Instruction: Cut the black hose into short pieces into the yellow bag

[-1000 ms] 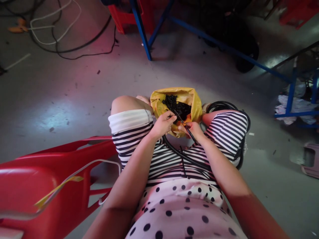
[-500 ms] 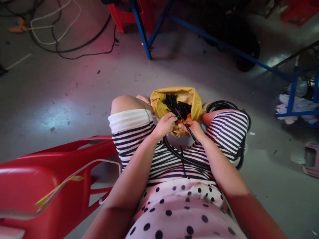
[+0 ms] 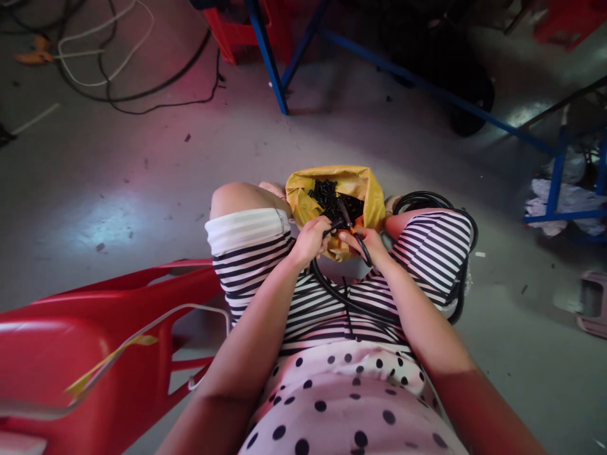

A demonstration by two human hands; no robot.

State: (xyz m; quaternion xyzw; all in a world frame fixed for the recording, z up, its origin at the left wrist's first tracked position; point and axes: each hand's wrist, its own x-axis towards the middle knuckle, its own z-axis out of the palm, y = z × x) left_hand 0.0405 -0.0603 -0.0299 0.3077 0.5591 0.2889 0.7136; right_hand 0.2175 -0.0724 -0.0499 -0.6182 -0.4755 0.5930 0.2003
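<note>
My left hand [image 3: 313,240] is closed around a black corrugated tube [image 3: 337,292], close to its end. That end pokes out past my fingers toward the blades of a pair of scissors [image 3: 363,248]. My right hand [image 3: 375,245] grips the scissors by their dark handles, with orange showing near the pivot. Both hands are over the near side of a yellow bag [image 3: 374,189], which stands between my knees. Inside the bag lies a heap of short black tube pieces [image 3: 325,194]. The tube loops across my lap, and more of it is coiled beside my right knee.
A red plastic chair [image 3: 57,354] is close on my left. Ahead stands a blue metal frame [image 3: 270,57] with a red stool [image 3: 230,35] behind it. Cables [image 3: 142,95] lie on the floor at the upper left. A grey stool [image 3: 592,303] is at the right edge.
The scissors have turned slightly and their handle loop shows more plainly. The tube's end now sticks out visibly between my left hand and the blades.
</note>
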